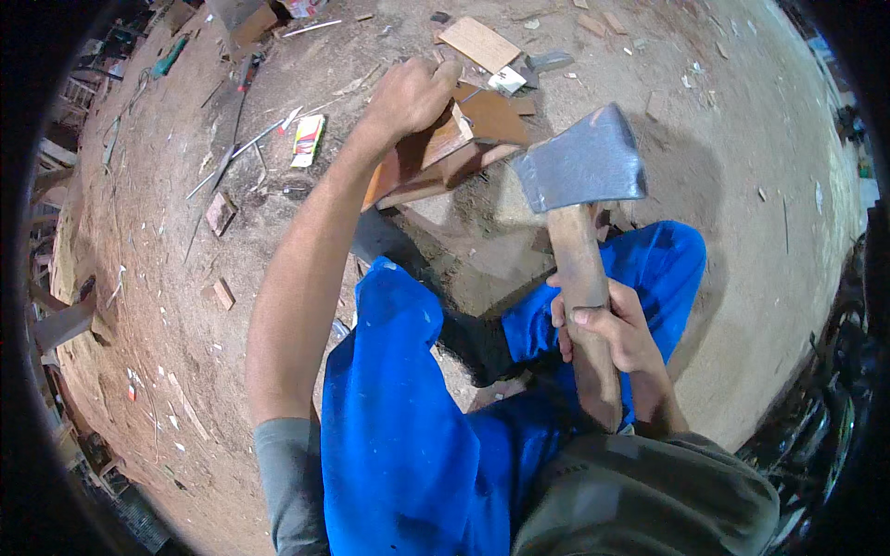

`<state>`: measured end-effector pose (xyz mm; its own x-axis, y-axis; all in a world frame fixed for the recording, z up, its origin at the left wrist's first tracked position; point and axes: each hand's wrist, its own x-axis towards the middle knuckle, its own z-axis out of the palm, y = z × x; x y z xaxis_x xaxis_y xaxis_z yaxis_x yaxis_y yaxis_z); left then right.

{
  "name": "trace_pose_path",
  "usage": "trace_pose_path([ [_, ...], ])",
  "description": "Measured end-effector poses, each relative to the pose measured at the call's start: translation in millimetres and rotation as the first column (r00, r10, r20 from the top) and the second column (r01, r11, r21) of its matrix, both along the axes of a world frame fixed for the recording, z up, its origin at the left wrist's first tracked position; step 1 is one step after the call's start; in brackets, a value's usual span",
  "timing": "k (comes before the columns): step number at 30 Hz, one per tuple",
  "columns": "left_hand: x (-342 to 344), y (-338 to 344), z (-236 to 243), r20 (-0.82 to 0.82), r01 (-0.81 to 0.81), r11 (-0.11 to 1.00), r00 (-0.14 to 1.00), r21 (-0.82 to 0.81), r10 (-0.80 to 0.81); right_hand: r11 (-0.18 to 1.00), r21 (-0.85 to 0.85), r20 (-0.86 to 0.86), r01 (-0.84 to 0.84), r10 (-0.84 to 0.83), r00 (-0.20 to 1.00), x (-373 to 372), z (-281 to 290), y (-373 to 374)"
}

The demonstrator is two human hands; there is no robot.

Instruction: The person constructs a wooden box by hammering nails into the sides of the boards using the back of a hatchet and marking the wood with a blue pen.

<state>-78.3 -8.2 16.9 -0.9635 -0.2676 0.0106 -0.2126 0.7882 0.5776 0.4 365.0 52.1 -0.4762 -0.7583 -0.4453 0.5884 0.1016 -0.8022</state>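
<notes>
My right hand is wrapped round the wooden handle of an axe. The axe stands raised over my bent right leg, its grey metal head uppermost and the blade edge toward the left. Ahead of my knees, an angular brown wooden piece, made of joined varnished boards, rests on the ground. My left hand is closed at its upper left edge and grips it; the fingertips are hidden behind the hand. A gap separates the axe head from the wooden piece.
A tan board lies beyond the wooden piece. To the left are a yellow and red packet, a wood offcut, a thin rod and a green-handled tool. My blue-trousered legs are folded close by.
</notes>
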Motion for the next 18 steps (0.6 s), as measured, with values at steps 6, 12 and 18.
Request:
trace_pose_path([
  [6, 13, 37, 24, 0.219, 0.009, 0.973, 0.974, 0.229, -0.06, 0.996, 0.027, -0.071, 0.085, -0.083, 0.994, -12, -9, 21],
  [12, 38, 31, -52, -0.346, 0.332, 0.929, 0.901, 0.165, -0.261, 0.994, 0.015, -0.19, 0.104, -0.099, 0.977, -8, -20, 21],
  [18, 60, 30, -97, -0.219, 0.028, 0.778, 0.965, 0.627, 0.141, 0.996, 0.092, -0.26, 0.017, 0.008, 0.965, 1, -41, 19],
])
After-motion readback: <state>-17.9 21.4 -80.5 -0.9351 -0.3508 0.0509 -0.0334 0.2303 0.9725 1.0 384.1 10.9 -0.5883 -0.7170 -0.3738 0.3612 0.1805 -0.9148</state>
